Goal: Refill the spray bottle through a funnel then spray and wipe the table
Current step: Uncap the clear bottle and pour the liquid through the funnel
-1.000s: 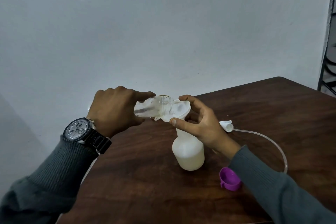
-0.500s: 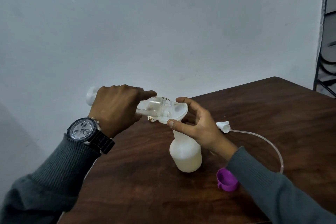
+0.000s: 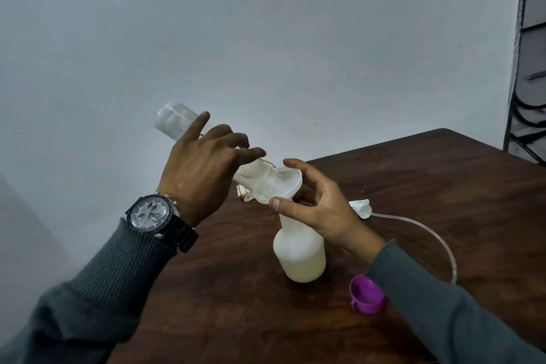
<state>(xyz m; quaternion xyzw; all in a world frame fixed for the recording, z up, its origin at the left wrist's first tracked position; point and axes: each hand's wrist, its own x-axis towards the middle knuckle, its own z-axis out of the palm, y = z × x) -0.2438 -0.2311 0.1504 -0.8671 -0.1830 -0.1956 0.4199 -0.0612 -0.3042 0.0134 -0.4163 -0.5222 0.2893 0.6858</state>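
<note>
While the fingers of the left hand [image 3: 204, 174] lie spread and curled over a clear plastic bottle [image 3: 174, 121], thumb hidden beneath it, the bottle's long axis runs on a slant. Its base is raised toward ten o'clock and its open mouth points down toward four o'clock into the bowl of a white funnel [image 3: 291, 183]. Opposite, the right hand [image 3: 322, 210] pinches the funnel's rim, thumb tip on the near edge at six o'clock and index finger arched over the far edge at twelve o'clock, the other fingers loosely bent behind the spout. The funnel sits in the neck of a white spray bottle [image 3: 300, 251], which stands upright, long axis vertical and neck pointing straight up, on a dark wooden table [image 3: 443, 186], nearer its nine o'clock edge. At three o'clock from the bottle's neck the detached white spray head [image 3: 362, 207] lies on its side. Its clear dip tube [image 3: 428, 233] curves away toward four o'clock and passes behind the right grey sleeve [image 3: 443, 319]. A small purple cup-shaped piece [image 3: 366, 294] rests on the table at five o'clock from the spray bottle, just beside that sleeve. A round-faced wristwatch [image 3: 152, 214] on a dark strap circles the left wrist, and a plain pale wall [image 3: 266, 38] fills the background
</note>
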